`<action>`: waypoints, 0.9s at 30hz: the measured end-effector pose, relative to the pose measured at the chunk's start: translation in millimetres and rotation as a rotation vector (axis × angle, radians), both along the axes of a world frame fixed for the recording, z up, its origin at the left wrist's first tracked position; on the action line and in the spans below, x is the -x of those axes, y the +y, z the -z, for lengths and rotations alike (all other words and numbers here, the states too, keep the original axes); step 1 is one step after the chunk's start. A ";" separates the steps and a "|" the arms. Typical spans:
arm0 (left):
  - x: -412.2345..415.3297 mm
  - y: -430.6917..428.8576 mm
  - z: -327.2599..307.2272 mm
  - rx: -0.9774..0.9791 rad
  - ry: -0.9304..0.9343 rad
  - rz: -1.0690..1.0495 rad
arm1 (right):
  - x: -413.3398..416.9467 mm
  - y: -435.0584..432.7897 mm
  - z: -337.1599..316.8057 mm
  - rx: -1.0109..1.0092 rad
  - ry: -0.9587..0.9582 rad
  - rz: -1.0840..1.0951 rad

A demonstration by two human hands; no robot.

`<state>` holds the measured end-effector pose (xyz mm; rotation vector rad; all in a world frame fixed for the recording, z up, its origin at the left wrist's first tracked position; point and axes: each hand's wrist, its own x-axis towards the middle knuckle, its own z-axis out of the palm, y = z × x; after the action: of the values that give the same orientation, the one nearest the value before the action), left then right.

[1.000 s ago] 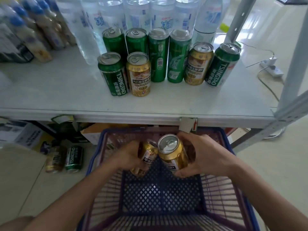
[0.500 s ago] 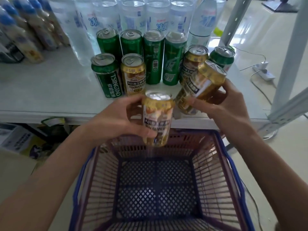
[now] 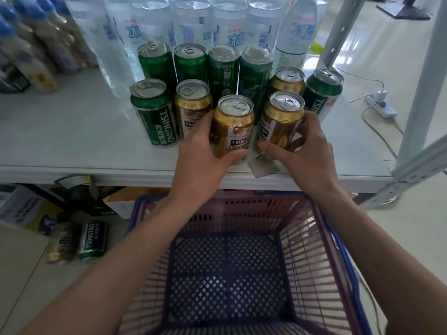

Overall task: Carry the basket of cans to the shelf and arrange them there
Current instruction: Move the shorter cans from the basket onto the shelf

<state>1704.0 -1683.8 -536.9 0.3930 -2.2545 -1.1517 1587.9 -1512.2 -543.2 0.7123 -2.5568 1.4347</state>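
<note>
My left hand (image 3: 197, 153) grips a gold can (image 3: 232, 128) standing upright on the white shelf (image 3: 72, 139) near its front edge. My right hand (image 3: 303, 151) grips a second gold can (image 3: 280, 119) just to the right of it, also upright on the shelf. Behind them stand several green cans (image 3: 152, 112) and gold cans (image 3: 192, 105) in two rows. The purple basket (image 3: 227, 269) sits below the shelf edge between my forearms, with nothing in it.
Clear water bottles (image 3: 193, 22) line the back of the shelf, with blue-capped bottles (image 3: 26, 44) at the left. A green can (image 3: 93, 240) lies on the floor at lower left beside boxes. A shelf upright (image 3: 420, 93) and a power strip (image 3: 381, 106) are at the right.
Both hands lifted the two gold cans out of the basket, carried them up and forward, and set them upright on the shelf in front of the rows.
</note>
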 end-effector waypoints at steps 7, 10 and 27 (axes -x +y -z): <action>-4.8 8.4 -1.2 0.482 -0.209 -0.260 | 1.0 -3.5 13.3 -0.026 -0.036 -0.045; -3.7 7.4 3.7 0.373 -0.191 -0.208 | 2.5 -4.9 15.8 -0.017 -0.046 -0.056; -2.8 6.5 7.1 0.253 -0.138 -0.127 | 2.8 -5.1 17.5 0.073 -0.111 -0.038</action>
<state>1706.9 -1677.3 -544.0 0.5177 -2.4189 -0.7846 1585.1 -1517.4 -560.6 0.6923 -2.5687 1.6145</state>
